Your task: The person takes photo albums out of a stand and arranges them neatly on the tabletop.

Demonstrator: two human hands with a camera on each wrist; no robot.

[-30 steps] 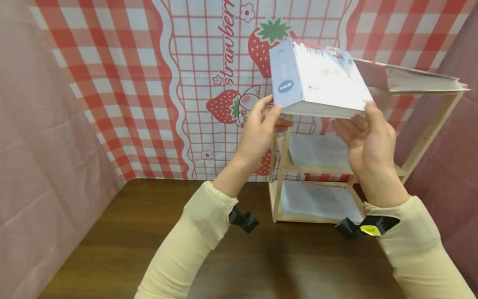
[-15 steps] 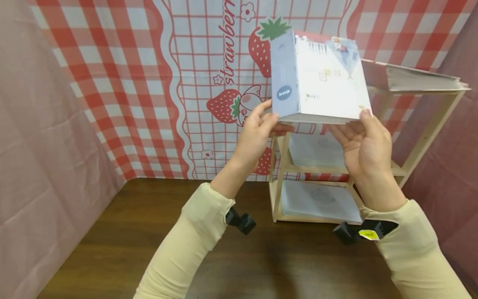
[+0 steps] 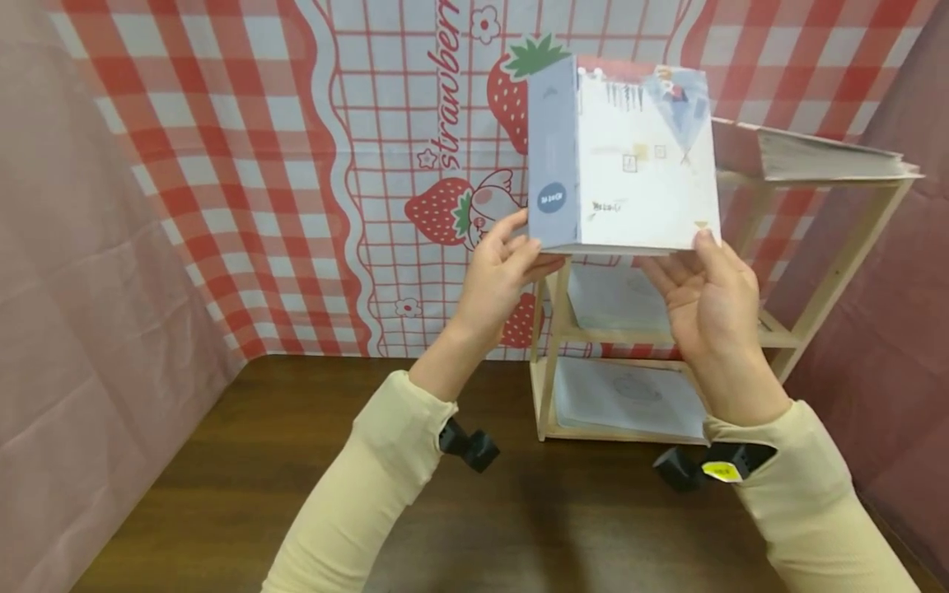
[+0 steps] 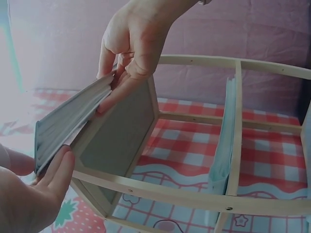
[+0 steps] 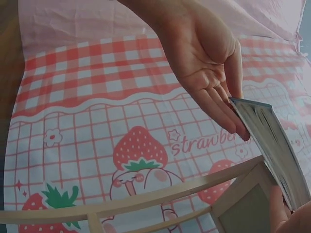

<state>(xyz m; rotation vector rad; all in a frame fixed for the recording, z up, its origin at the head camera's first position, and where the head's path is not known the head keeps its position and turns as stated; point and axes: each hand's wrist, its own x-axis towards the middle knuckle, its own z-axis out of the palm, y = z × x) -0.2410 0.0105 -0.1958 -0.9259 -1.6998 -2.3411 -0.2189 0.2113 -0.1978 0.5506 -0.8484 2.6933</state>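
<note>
The white-covered book (image 3: 647, 161) was held aloft in both hands by its lower edge, the front cover facing the head camera and the blue-grey spine (image 3: 553, 148) on the left. The left hand (image 3: 491, 292) pinched the lower corner beside the spine, its fingers partly hidden; the right hand (image 3: 712, 305) gripped the opposite lower corner, its thumb on the cover and the other fingers underneath. The key relation: the book rose upward from the fingertips — its spine upright, its held edge running left to right — in front of the upper left of the wooden rack (image 3: 840, 270). A pinkish second book (image 3: 823, 156) lay farther right on the rack's top, with the right hand the nearer to it; contact between the two volumes could not be judged. Pale sheets (image 3: 630, 399) lay on the rack's lowest level.
</note>
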